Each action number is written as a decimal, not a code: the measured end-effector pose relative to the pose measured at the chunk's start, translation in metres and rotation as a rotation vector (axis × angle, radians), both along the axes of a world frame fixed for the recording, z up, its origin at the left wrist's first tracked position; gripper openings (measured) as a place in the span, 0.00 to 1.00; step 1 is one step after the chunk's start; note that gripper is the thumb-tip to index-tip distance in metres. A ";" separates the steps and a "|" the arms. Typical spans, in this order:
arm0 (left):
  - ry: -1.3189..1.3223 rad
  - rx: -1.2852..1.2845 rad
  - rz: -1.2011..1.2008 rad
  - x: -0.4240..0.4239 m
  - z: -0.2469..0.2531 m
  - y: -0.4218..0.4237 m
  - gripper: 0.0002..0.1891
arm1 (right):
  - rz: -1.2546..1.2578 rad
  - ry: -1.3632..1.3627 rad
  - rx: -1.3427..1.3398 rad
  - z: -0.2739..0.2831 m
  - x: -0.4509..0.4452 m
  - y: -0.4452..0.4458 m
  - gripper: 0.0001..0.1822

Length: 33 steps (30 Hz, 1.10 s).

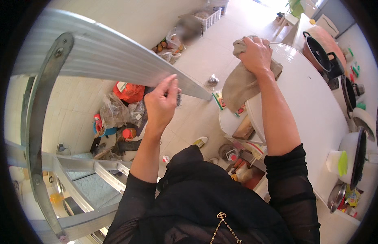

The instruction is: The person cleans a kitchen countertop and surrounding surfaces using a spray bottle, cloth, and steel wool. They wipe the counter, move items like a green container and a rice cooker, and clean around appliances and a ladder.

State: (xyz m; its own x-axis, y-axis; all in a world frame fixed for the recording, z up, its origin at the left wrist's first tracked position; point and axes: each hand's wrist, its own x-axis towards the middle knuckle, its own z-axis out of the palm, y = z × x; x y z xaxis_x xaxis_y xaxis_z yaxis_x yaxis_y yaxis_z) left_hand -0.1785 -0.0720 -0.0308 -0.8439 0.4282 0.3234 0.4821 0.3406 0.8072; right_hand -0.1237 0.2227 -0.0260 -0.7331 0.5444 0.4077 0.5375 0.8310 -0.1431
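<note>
My left hand [161,105] is closed around a dark, wiry scouring pad [178,99], mostly hidden by the fingers. Its fingertips are at the lower edge of an aluminium ladder's side rail [115,53]; whether they touch the metal I cannot tell. On the right, my right hand [256,55] grips a bunched grey-brown cloth [240,84] at the far left edge of a white cabinet top [298,91]. Part of the cloth hangs down over that edge, partly covering packets with printing [218,100] on a lower ledge.
Ladder rungs [108,177] and a metal hinge bar [44,122] stand close on my left. Plastic bags [114,109] and a red-lidded jar [129,134] crowd the floor by the wall. Pots [318,52] line the right side. My shoe [201,142] is on the tiles.
</note>
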 end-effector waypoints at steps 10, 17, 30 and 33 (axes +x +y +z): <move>-0.371 -0.087 -0.337 -0.039 0.003 -0.055 0.10 | -0.005 -0.028 -0.039 0.010 0.005 -0.001 0.21; -0.642 0.667 -0.486 -0.107 0.006 -0.053 0.35 | 0.034 0.032 -0.062 0.004 0.007 -0.002 0.27; -0.925 1.073 -1.019 -0.184 0.014 -0.062 0.40 | 0.042 0.171 -0.078 0.008 0.010 -0.006 0.23; -0.977 1.034 -1.002 -0.190 0.021 -0.062 0.40 | 0.028 0.147 -0.107 0.007 0.008 -0.008 0.25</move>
